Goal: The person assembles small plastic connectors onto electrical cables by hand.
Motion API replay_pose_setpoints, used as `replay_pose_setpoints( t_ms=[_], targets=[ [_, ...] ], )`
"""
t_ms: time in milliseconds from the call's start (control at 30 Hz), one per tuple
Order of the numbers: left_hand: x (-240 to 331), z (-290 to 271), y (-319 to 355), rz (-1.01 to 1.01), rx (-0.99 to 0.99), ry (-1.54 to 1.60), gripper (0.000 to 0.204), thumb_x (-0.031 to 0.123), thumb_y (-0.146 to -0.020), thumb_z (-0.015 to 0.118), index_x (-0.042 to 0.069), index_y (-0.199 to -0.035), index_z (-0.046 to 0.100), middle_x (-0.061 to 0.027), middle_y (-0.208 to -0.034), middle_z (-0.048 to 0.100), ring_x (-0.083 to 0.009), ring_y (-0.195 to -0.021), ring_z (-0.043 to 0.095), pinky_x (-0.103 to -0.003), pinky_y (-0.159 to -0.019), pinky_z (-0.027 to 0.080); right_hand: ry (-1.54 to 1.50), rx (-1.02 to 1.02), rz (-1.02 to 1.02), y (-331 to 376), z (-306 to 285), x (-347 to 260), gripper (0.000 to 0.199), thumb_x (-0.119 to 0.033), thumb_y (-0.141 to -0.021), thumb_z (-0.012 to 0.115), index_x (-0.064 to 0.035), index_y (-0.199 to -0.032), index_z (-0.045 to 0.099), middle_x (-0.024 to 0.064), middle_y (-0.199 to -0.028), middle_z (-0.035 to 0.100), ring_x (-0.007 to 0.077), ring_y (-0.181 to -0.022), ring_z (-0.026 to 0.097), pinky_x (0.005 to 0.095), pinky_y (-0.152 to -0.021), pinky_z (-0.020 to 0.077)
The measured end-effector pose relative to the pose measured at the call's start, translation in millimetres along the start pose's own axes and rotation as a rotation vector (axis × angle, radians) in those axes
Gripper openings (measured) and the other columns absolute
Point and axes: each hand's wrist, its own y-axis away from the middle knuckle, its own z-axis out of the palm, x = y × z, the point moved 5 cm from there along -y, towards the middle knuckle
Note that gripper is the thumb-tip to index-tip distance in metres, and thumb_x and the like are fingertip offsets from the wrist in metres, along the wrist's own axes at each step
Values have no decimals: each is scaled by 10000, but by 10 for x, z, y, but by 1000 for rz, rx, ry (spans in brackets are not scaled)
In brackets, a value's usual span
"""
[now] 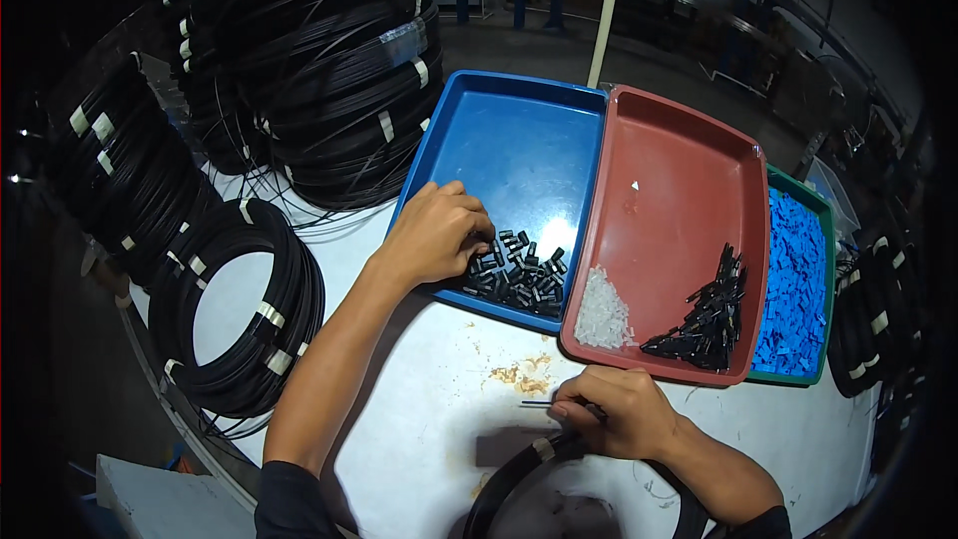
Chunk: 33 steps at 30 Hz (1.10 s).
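Observation:
My left hand [439,233] reaches over the near left edge of the blue tray [519,130], its fingers curled together beside a pile of small black cylindrical connectors [524,279]. What sits between those fingertips is hidden. Below the trays, my right hand [621,411] pinches a thin black cable near its end, and the tip [536,403] pokes out to the left of the fingers. Under that hand lies a coil of black cable [514,484] bound with pale tape, partly cut off by the lower edge.
A red tray [679,140] holds clear plastic bits [602,311] and slim black parts [711,319]. Beside it a green tray [830,240] contains blue pieces [793,289]. Stacked cable coils [319,70] rise at the far left; another coil [239,309] lies nearer. Brown crumbs [524,376] dot the white table.

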Motion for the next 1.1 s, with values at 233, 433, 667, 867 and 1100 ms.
replay_pose_setpoints(
  t_ms=[233,433,667,867,1100],
  targets=[
    [19,-130,3,-84,2,90,71,86,-787,771,64,-848,744,-64,-863,741,-251,-864,623,-394,-788,462,1,-3,6,-5,-2,-16,121,-79,-852,790,-55,-894,680,81,-755,662,244,-620,644,345,-560,513],
    [82,-260,26,-226,137,452,209,80,-817,745,38,-1019,716,-118,-874,724,-282,-829,656,-414,-753,516,30,18,-6,15,-3,-13,110,-134,-888,724,-43,-909,667,132,-774,656,332,-668,662,425,-612,539],
    [268,-97,144,-302,231,1074,271,99,-945,678,52,-1210,714,-99,-1007,747,-140,-847,667,-295,-802,510,395,13,-91,70,100,-190,117,-142,-954,630,-49,-973,561,153,-770,648,363,-686,649,477,-615,489],
    [721,-64,220,-355,290,1455,175,38,-925,740,35,-1079,657,-103,-1078,746,-102,-932,671,-212,-808,509,336,29,81,302,115,-163,132,-127,-965,582,-50,-981,476,189,-697,637,399,-715,660,521,-651,487],
    [1251,130,191,-266,468,1554,243,54,-869,812,42,-1063,666,-4,-992,690,-92,-915,639,-240,-824,522,325,6,30,586,-103,-68,186,-47,-859,596,-34,-1020,505,195,-708,641,414,-702,652,531,-647,490]
  ],
)
